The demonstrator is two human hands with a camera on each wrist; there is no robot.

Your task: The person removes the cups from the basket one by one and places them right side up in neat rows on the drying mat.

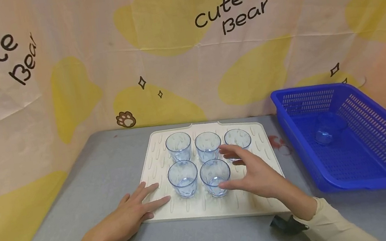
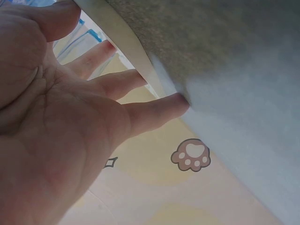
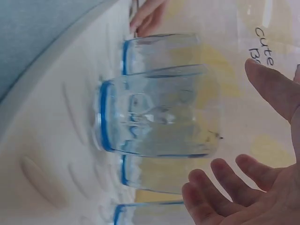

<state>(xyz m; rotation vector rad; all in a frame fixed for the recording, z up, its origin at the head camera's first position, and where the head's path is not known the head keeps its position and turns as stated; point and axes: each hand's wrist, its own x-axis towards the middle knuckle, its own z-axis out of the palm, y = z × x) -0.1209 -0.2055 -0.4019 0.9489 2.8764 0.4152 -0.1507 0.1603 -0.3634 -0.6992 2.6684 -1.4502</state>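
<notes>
The near-right glass (image 1: 215, 177) stands rim-down on the cream mat (image 1: 264, 193), just in front of the right hand (image 1: 257, 173), one of five such glasses (image 1: 179, 146) set in two rows. That hand hovers beside it with fingers spread and relaxed, holding nothing; the thumb looks close to the glass wall, though whether it touches is hard to tell from the head view. The left hand (image 1: 135, 210) lies flat with straight fingers, pressing the near-left corner of the mat onto the grey surface (image 1: 110, 170).

This reads as the reach just ahead of a grasp: the mat is steadied, the glass not yet taken. Closing on it would call for the fingers to wrap the wall without knocking the glass to its left.

Further right of the right hand sits a blue basket (image 1: 372, 168) with one more glass (image 1: 325, 132) inside.

The right wrist view shows the clear gap between the open fingers (image 3: 225, 183) and the glass (image 3: 154, 117), which the head view hides; the left wrist view shows fingertips (image 2: 176, 101) on the mat's edge (image 2: 126, 42)
</notes>
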